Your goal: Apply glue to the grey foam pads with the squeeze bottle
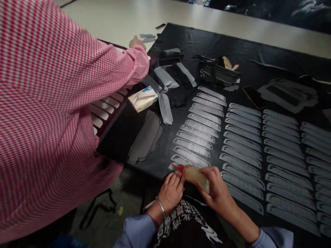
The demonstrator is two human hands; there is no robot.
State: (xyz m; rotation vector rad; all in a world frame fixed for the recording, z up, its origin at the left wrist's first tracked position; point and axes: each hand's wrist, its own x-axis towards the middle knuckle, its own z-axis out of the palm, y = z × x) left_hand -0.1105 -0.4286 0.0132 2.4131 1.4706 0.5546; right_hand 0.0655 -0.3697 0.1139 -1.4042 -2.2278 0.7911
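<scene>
My right hand (216, 187) is wrapped round a squeeze bottle (195, 175) of pale yellowish stuff, tilted with its red nozzle pointing left. The nozzle tip is over the nearest grey strip (172, 166) in the left column, close to the table's front edge. My left hand (172, 189) lies flat there with fingers stretched out, just below the nozzle; its fingertips appear to touch that strip. Beyond it, several grey strips (195, 140) in the same column carry a shiny wet line along their edges. More columns of grey strips (241, 155) run to the right.
A co-worker in a red-checked sleeve (111, 65) leans in at left, over a board of pale strips (103, 109). A tissue pack (143, 99), stacked grey pieces (146, 137), a tied bundle (218, 72) and a phone (253, 97) lie on the black cover (186, 38).
</scene>
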